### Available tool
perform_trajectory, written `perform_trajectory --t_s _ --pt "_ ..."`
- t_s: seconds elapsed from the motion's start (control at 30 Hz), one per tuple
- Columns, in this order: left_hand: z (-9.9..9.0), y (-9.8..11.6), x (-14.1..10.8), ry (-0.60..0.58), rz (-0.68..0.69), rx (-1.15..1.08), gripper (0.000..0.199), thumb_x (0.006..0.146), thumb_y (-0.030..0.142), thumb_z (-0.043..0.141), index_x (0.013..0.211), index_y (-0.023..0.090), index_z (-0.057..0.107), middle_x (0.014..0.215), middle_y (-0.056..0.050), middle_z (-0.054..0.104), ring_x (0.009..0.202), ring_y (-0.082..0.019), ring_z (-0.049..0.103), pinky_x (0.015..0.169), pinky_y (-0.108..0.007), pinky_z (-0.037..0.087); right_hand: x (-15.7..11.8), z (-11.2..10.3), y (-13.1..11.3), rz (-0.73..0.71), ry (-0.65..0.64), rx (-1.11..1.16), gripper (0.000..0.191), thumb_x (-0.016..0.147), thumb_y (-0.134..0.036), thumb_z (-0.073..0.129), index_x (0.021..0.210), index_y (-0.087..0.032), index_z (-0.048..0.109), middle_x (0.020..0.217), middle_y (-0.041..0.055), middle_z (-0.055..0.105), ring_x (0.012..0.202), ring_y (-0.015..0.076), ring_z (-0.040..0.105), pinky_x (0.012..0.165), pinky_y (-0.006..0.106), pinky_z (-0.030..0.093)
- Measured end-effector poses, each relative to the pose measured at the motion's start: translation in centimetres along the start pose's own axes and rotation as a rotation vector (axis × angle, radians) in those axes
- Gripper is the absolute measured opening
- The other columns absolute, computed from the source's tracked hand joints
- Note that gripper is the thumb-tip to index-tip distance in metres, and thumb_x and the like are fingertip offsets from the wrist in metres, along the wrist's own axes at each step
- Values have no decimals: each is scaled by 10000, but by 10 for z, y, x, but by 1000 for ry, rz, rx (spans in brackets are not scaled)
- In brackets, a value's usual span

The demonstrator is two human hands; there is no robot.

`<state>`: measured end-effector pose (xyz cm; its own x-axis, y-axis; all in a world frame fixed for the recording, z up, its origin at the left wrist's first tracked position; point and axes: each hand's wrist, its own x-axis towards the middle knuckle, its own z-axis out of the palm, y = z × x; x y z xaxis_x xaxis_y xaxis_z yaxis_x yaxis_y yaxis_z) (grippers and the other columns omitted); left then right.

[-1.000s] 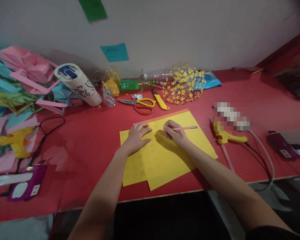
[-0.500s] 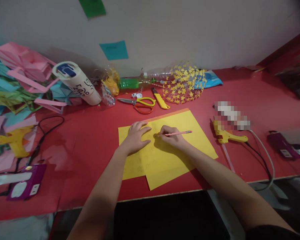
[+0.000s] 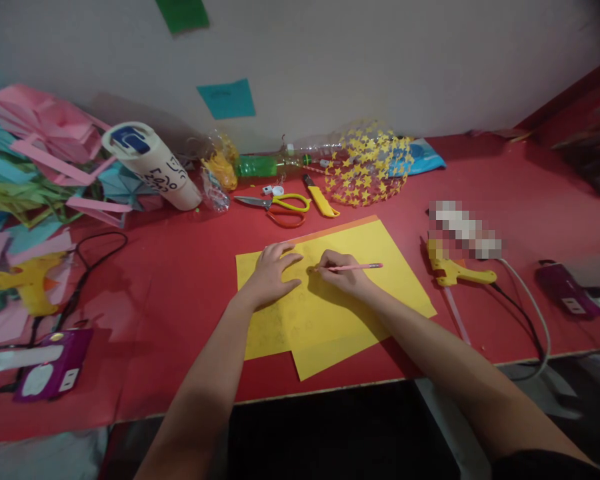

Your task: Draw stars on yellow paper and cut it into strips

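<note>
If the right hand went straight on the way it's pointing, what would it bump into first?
Probably the left hand, which is just ahead of it on the yellow paper. Depth is a bit unclear, so the right hand might pass slightly above.

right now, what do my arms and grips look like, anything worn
The left grip and right grip are bare hands, no gloves or rings visible. The left forearm and right forearm are bare too, no watch or bracelet showing. Up from the right forearm, a black sleeve shows; no left sleeve is in view.
</note>
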<state>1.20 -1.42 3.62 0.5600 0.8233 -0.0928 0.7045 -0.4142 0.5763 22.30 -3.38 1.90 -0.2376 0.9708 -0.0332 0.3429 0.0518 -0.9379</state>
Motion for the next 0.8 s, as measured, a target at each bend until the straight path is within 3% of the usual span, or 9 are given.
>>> perform_trajectory --t_s 0.43,0.8 --pt "0 -1 0 2 0 -7 395 832 311 636 1219 254 579 1447 -90 407 1385 -312 299 1150 -512 282 -2 0 -1 -4 44 -5 144 765 -324 526 685 -223 463 560 -32 498 541 129 440 516 254 316" --pt "0 -1 0 -1 0 3 396 831 309 633 1217 244 576 1449 -91 403 1384 -306 302 1149 -509 285 2 0 1 -2 67 -70 118 676 -314 486 627 -226 424 542 -37 469 507 109 388 489 247 281"
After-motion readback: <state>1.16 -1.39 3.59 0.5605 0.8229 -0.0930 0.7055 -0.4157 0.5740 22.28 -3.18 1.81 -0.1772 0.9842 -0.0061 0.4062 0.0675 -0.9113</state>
